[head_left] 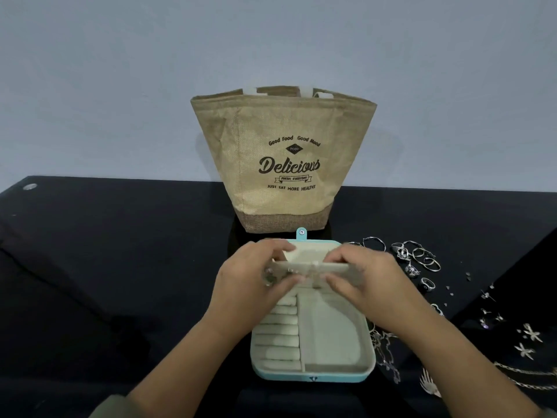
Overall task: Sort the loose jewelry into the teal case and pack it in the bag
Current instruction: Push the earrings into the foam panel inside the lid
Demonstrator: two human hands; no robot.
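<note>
Looking down through the head camera, I am seeing the teal case (313,377) lying open in the lower middle of the frame, on a black table (120,267). Both hands are holding up a cream flap (301,265) across the middle of the case. The left hand (250,282) is pinching the flap's left end, fingers on top and thumb below. Small shiny bits are sitting on the flap by that hand, but they are too blurry for me to name. The right hand (364,282) is pinching the right end the same way. Soft cream ring rolls (280,330) are lining the case's left side. A teal snap tab (301,233) is sticking out at the far edge of the case.

A tan bag (283,164) with "Delicious" on it is standing upright just behind the case, in the middle of the frame. The loose jewelry (422,257) is lying on the table at the right: rings (428,283) in the middle right, dragonfly charms (532,333) lower right, and chains (382,348) right beside the case.
</note>
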